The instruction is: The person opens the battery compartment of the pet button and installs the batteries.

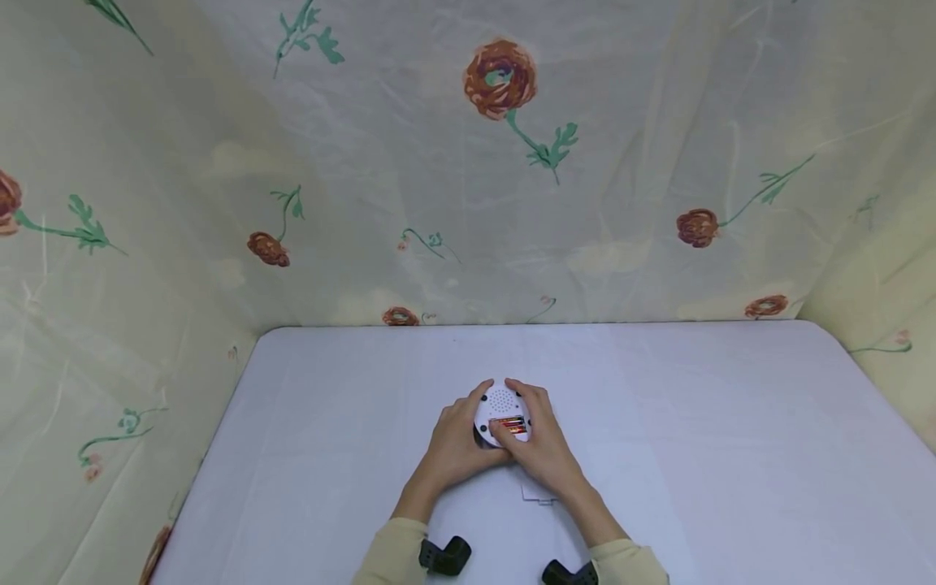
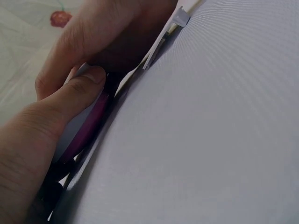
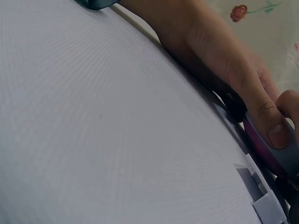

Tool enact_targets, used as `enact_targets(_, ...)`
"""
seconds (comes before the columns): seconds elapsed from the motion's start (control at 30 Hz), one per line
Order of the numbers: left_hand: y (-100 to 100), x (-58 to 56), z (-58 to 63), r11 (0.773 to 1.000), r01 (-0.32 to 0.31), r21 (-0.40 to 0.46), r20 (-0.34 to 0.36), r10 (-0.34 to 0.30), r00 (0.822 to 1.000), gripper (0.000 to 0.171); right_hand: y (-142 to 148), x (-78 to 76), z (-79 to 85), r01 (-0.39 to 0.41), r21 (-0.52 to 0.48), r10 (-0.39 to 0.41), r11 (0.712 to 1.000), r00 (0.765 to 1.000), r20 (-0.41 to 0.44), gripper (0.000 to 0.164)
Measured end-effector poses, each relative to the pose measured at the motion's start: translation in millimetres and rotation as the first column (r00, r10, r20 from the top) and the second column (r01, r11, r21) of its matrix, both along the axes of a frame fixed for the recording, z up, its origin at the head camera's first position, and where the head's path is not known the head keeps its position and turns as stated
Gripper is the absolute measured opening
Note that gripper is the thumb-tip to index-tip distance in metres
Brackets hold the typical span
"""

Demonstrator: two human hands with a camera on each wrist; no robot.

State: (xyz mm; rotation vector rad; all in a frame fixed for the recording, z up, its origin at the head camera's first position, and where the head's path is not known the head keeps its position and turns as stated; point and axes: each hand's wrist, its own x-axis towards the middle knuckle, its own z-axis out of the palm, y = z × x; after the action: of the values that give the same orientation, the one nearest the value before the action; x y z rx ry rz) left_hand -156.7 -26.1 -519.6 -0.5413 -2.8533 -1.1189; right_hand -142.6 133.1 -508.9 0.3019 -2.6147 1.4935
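Note:
A round white device (image 1: 500,398) with a dotted speaker grille and a purple side lies back up between both hands. Red-and-black batteries (image 1: 512,425) show in its uncovered compartment. My left hand (image 1: 455,443) curls round the device's left side and grips it; in the left wrist view the left thumb (image 2: 84,91) lies along its edge. My right hand (image 1: 544,447) wraps the right side, its thumb reaching over the back onto the batteries. Beneath the right wrist, a thin white cover (image 1: 539,494) with a small tab lies on the table, partly hidden by the forearm.
A white cloth covers the table (image 1: 329,390). Flower-printed curtains (image 1: 600,203) hang behind it and at both sides. Black wrist cameras (image 1: 448,557) are strapped over the sleeves.

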Motion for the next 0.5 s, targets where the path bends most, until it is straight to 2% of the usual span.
enact_targets(0.5,-0.3,-0.3,-1.0,1.0,0.0,-0.003,0.011,0.0,1.0,0.098,-0.2,0.1,-0.6,0.0,-0.008,0.0,1.0,0.999,0.033,0.07)
